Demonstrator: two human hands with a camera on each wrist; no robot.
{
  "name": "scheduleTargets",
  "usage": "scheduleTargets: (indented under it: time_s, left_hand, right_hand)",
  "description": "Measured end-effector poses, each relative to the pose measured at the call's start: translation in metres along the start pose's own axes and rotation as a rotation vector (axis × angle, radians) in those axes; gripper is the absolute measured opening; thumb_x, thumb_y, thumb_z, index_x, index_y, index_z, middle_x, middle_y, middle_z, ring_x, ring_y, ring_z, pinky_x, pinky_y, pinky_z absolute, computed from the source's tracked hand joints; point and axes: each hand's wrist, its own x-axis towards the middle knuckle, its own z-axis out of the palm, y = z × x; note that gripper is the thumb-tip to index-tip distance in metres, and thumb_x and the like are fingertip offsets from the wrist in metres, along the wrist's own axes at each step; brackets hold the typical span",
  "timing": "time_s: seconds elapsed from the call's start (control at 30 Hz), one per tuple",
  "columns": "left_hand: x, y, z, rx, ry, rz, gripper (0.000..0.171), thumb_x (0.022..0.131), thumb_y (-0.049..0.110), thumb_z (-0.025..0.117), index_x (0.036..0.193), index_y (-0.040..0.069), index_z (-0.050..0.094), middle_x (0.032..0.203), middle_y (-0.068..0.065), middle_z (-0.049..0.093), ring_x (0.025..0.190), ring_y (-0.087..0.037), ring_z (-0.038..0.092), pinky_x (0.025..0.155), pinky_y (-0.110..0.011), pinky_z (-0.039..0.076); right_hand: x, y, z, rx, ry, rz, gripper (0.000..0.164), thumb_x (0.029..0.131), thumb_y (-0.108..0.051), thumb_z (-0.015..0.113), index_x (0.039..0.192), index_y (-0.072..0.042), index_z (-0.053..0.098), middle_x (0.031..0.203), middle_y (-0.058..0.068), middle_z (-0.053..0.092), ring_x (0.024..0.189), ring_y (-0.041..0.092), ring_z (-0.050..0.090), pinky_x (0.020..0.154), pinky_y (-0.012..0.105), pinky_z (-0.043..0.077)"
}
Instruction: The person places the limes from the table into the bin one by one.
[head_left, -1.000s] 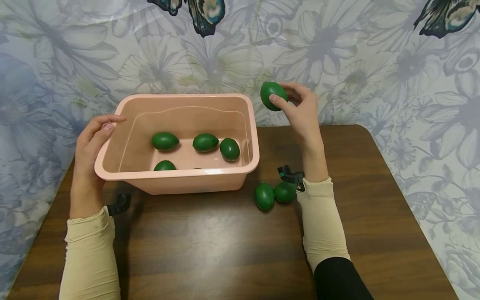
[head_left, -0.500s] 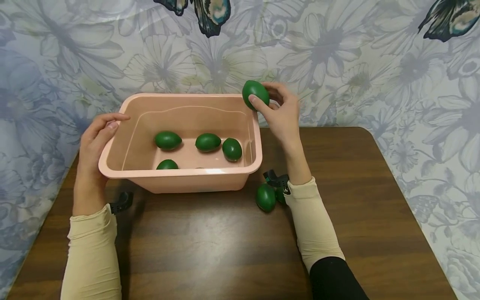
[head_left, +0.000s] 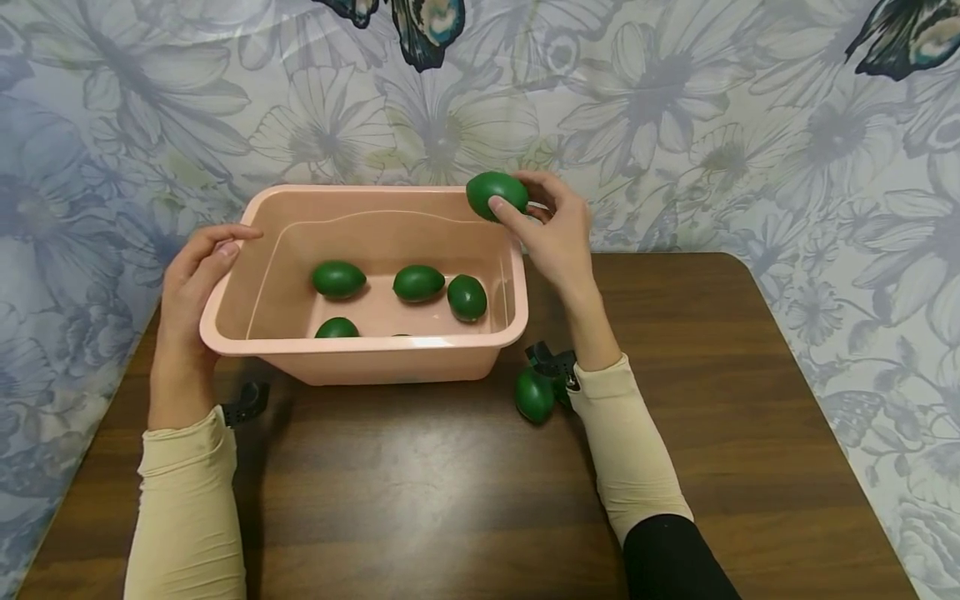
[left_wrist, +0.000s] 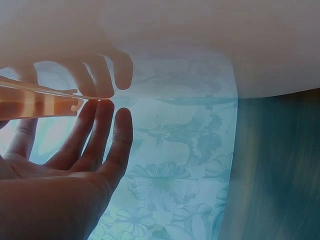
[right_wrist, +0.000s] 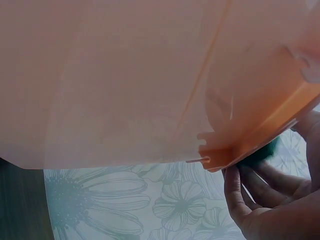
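1. The right hand (head_left: 555, 225) has its thumb and fingers closed round one green lime-shaped fruit (head_left: 492, 190).
2. A second ago that fruit was out past the right side of the bin. Now it is above the bin's back right corner, and it lies more sideways.
3. The left hand (head_left: 197, 279) holds the left rim of the pink bin (head_left: 375, 365), thumb and pointer finger over it, as before. The left wrist view shows other fingers nearly straight against the outside wall.
4. The bin has the same fruits inside as a second ago: a left fruit (head_left: 339, 279), a middle fruit (head_left: 418, 283), a right fruit (head_left: 467, 298) and a front fruit (head_left: 337, 326). A thin bit of green peeks over the front rim too.
5. The bin is at the back of the brown tabletop (head_left: 420, 500), near its left corner.
6. By the bin's front right corner, a table fruit (head_left: 535, 396) is on the tabletop. A half-hidden fruit (head_left: 561, 392) is behind the black wrist camera (head_left: 553, 360).
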Motion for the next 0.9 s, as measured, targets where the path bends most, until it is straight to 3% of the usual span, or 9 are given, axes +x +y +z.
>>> scheduleTargets:
  time_s: [0.17,0.4,0.77,0.9]
  left_hand:
    - [0.000,-0.001,0.000,-0.003,-0.006,0.004,0.037,0.105,0.011,0.059,0.134,-0.012,0.062,0.139,-0.013,0.058,0.124,-0.027,0.059,0.095,-0.027,0.054]
    - [0.000,-0.001,0.000,-0.001,0.004,0.001,0.038,0.104,0.012,0.058,0.133,-0.012,0.062,0.140,-0.014,0.058,0.125,-0.027,0.058,0.095,-0.027,0.055]
    - [-0.001,-0.001,-0.001,0.002,-0.001,0.002,0.036,0.105,0.012,0.059,0.133,-0.010,0.063,0.139,-0.014,0.059,0.122,-0.025,0.059,0.094,-0.026,0.055]
    - [0.000,-0.001,0.000,0.008,-0.002,0.006,0.035,0.105,0.012,0.059,0.132,-0.008,0.065,0.135,-0.013,0.061,0.116,-0.024,0.060,0.091,-0.026,0.055]
  right_hand:
    - [0.003,0.015,-0.004,0.030,-0.017,-0.021,0.034,0.095,-0.008,0.078,0.126,0.005,0.071,0.123,0.021,0.072,0.113,0.028,0.070,0.100,0.038,0.056]
    - [0.003,0.018,-0.007,0.015,-0.024,-0.018,0.027,0.096,-0.012,0.077,0.120,0.000,0.074,0.120,0.011,0.074,0.111,0.020,0.070,0.094,0.032,0.057]
    - [0.003,0.018,-0.015,-0.039,-0.039,0.025,0.030,0.096,-0.011,0.077,0.124,0.000,0.074,0.124,0.016,0.073,0.110,0.024,0.069,0.093,0.035,0.057]
    - [0.001,0.019,-0.020,-0.005,-0.072,0.066,0.032,0.097,-0.011,0.075,0.127,0.000,0.072,0.127,0.016,0.072,0.114,0.024,0.068,0.095,0.034,0.056]
